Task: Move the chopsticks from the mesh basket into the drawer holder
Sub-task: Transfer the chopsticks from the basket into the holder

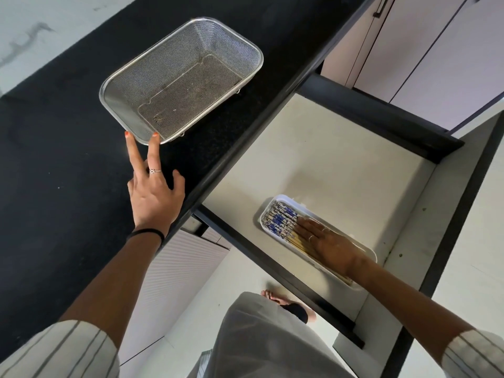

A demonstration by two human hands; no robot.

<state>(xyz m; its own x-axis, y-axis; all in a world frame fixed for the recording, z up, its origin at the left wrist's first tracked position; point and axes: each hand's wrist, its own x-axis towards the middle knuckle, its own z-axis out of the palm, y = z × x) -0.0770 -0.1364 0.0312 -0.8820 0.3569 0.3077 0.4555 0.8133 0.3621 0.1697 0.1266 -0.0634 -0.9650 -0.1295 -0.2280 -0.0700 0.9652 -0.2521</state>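
A: Where have the chopsticks ended up?

B: The bundle of pale wooden chopsticks with blue-and-white patterned tops point(283, 223) lies side by side in the white oblong plastic holder point(366, 251), which sits on the pale floor of the open black-framed drawer point(341, 159). The rectangular silver wire-mesh basket point(181, 80) on the black bench point(54, 159) looks bare inside.

A: And the hands?

B: The right hand point(327, 245) lies flat across the chopsticks, fingers straight and together, pinching nothing. I'd judge it is pressing them level so they settle in a neat row inside the holder. The left hand point(154, 192) reaches up the bench with two fingers spread straight, their tips touching the basket's near rim; the thumb is out to the side, and nothing is held.

A: Why touch the basket?

B: Probably to steady it or to nudge it aside now it is emptied, though I can't tell which.

A: So what remains?

B: Little, it seems: the transfer looks done, apart from lifting the hand out.
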